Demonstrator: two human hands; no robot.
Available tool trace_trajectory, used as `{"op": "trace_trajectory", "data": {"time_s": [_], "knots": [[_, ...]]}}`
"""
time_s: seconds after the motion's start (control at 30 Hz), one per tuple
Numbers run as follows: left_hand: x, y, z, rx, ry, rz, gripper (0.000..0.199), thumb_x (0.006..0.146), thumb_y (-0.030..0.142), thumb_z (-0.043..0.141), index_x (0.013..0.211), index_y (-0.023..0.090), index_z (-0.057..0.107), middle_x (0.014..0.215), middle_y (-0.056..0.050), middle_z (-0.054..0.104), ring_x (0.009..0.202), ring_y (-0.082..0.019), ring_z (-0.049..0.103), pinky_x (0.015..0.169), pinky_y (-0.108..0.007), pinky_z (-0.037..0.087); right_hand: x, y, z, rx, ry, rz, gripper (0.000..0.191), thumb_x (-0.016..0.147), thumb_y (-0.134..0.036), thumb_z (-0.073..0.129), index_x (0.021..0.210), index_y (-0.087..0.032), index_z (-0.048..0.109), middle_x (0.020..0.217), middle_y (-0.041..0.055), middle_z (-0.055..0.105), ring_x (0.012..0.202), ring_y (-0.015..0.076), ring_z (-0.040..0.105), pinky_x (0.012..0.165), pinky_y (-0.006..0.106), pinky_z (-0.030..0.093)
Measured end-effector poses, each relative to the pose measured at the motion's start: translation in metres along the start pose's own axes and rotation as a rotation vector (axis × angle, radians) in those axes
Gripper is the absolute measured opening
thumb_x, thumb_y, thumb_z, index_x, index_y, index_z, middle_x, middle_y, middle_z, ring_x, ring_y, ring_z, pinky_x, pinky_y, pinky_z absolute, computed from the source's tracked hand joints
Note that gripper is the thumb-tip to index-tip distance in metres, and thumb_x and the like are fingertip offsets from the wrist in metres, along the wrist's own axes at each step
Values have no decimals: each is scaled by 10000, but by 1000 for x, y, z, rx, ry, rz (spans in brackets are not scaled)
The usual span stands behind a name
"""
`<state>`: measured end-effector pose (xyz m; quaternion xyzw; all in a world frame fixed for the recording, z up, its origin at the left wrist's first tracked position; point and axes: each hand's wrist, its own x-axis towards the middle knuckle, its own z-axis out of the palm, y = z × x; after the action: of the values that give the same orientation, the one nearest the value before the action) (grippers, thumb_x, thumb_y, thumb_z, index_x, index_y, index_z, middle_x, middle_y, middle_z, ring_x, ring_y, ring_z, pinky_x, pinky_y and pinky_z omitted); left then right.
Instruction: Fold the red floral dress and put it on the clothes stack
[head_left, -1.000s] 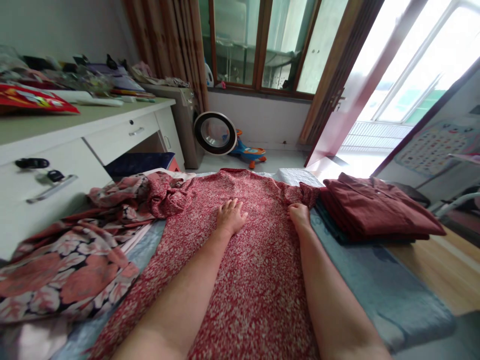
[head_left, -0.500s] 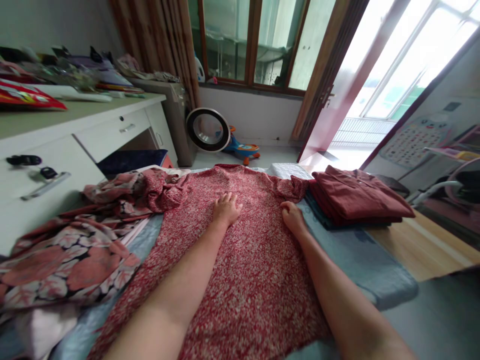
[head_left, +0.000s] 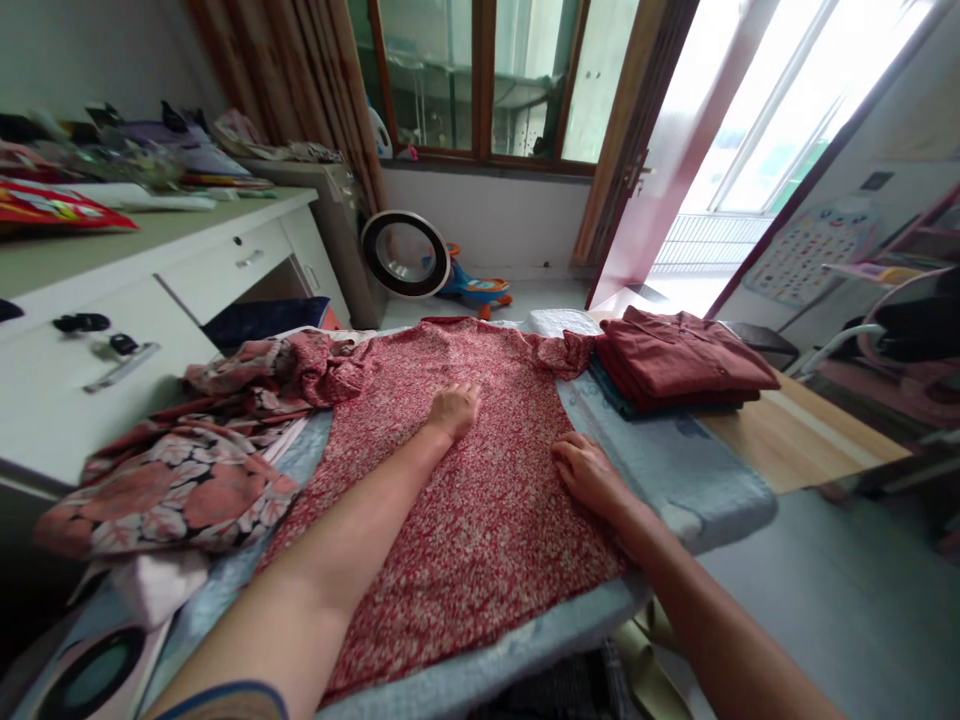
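Observation:
A red, pale-flecked short-sleeved shirt [head_left: 480,530] lies spread out before me, its collar at the far end. My left hand [head_left: 455,412] is on the upper middle of the shirt, fingers bent in and closed on the cloth. Near the shirt's right side edge rests my right hand [head_left: 589,470], its fingers laid over the fabric, palm down. The thumb of that hand is hidden. Both forearms reach across from the near side.
Folded red clothes [head_left: 686,350] are stacked at the right on a blue padded cover [head_left: 675,470]. Crumpled floral cloth [head_left: 187,480] lies at left. Beyond are a white cabinet [head_left: 112,290], a washing machine with its round door [head_left: 405,255] ajar, and a blue ride-on toy [head_left: 480,290].
My right hand has slid nearer along the shirt's right side, its fist loosening. My left hand's spread fingers have drawn together. The view has shifted, showing the shirt's near hem.

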<state>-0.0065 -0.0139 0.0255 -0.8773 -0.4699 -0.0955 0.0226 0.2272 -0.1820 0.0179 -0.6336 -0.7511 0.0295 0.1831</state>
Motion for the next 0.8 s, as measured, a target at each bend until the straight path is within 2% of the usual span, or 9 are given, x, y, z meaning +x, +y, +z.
{"op": "trace_trajectory", "data": {"time_s": [0.1, 0.2, 0.27, 0.37, 0.5, 0.7, 0.8], "knots": [[-38, 19, -13, -22, -21, 103, 216, 937, 273, 509, 1103, 208, 630, 1153, -92, 649, 1125, -245, 561, 983, -365, 425, -20, 7, -12, -14, -8, 60, 235, 920, -138, 487, 1037, -187, 686, 1066, 76, 653, 1016, 181, 591, 961, 276, 438], [-89, 45, -25, -125, -59, 314, 222, 913, 271, 559, 1114, 213, 633, 1253, -86, 605, 1191, -262, 515, 1044, -417, 394, -35, 14, -20, -26, -12, 81, 260, 920, -123, 472, 1050, -189, 688, 1093, 78, 657, 1039, 183, 587, 977, 285, 427], [-121, 64, -30, -200, -79, 431, 251, 919, 303, 570, 1151, 220, 620, 1291, -75, 591, 1240, -255, 486, 1084, -425, 366, -42, 11, -22, -24, 12, 73, 250, 913, -125, 487, 1037, -188, 694, 1133, 84, 655, 1072, 196, 573, 995, 303, 416], [-158, 90, -34, -282, -112, 488, 311, 931, 336, 568, 1219, 220, 594, 1344, -76, 571, 1283, -247, 464, 1106, -411, 358, -51, -3, -22, 19, 59, 35, 228, 908, -147, 518, 1041, -193, 698, 1140, 82, 652, 1079, 204, 565, 999, 317, 407], [-181, 109, -33, -334, -121, 436, 357, 928, 318, 579, 1265, 203, 571, 1381, -90, 551, 1296, -250, 461, 1104, -416, 372, -65, -14, -20, 109, -23, -19, 211, 901, -144, 528, 987, -196, 713, 1010, 60, 657, 974, 180, 588, 909, 279, 438], [-198, 109, -29, -392, -99, 376, 316, 935, 269, 568, 1245, 220, 604, 1379, -72, 562, 1288, -238, 472, 1104, -426, 384, -84, -3, -24, -10, -47, 70, 258, 880, -116, 534, 1048, -192, 714, 1107, 74, 666, 1029, 197, 572, 963, 299, 399], [-206, 114, -30, -410, -82, 374, 283, 949, 263, 543, 1216, 231, 631, 1358, -69, 581, 1281, -237, 476, 1103, -436, 385, -92, -8, -26, -13, -15, 76, 250, 879, -124, 540, 1031, -202, 723, 1114, 77, 669, 1048, 213, 560, 970, 318, 389]]}}
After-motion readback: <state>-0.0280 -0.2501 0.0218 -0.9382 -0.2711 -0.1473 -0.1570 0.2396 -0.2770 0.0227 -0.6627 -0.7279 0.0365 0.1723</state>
